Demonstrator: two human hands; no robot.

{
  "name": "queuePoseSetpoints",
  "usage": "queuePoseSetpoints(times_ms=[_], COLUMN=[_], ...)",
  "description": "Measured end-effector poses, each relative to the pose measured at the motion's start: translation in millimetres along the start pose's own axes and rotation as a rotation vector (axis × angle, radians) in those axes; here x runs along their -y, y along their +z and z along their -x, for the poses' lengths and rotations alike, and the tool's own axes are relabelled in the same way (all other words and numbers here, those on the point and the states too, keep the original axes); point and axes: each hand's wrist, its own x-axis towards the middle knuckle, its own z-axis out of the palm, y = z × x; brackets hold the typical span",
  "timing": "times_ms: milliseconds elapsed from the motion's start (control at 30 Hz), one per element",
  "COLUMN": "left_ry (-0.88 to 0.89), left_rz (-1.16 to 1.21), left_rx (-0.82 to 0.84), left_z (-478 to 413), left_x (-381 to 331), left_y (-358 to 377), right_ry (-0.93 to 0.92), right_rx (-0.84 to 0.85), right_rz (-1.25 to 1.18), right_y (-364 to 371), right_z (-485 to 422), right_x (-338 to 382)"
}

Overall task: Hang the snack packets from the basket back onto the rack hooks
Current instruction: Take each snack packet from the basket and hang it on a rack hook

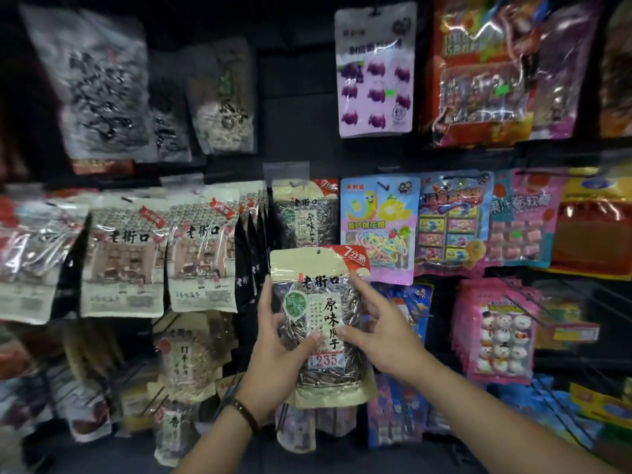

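Observation:
A sunflower seed packet [319,268], beige on top with a clear window and a red corner, is held upright in front of the rack. My left hand [277,340] grips its left edge, thumb across the front. My right hand [379,333] holds its right edge, fingers spread. The packet's hang hole sits at its top centre, below a matching seed packet [301,213] hanging on a hook with a clear price tag [286,171]. The basket is out of view.
A black wall rack is filled with hanging packets: beige seed bags [123,254] at left, a yellow and blue candy bag [379,220] and pink marshmallow bags [499,330] at right, purple gummies [374,70] above. Bare hooks [526,306] jut out at right.

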Motion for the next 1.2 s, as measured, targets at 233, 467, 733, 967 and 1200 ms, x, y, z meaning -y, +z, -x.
queuePoseSetpoints(times_ms=[233,467,733,967,1200], left_ry=[0.146,0.142,0.224,0.220,0.189], left_rz=[-0.290,-0.346,-0.417,-0.430,-0.402], left_rx=[0.125,0.133,0.130,0.158,0.184], left_z=[-60,-114,-141,-145,-151], left_x=[-28,-46,-57,-59,-61], left_y=[-37,-59,-66,-65,-63], right_ry=[-0.083,-0.093,-0.150,-0.124,-0.103], right_rx=[0.060,0.018,-0.072,-0.068,-0.079], right_rz=[0.121,0.213,0.195,0.206,0.225], right_y=[9,13,9,5,0], right_z=[-60,-113,-132,-133,-138], right_x=[41,60,66,64,62])
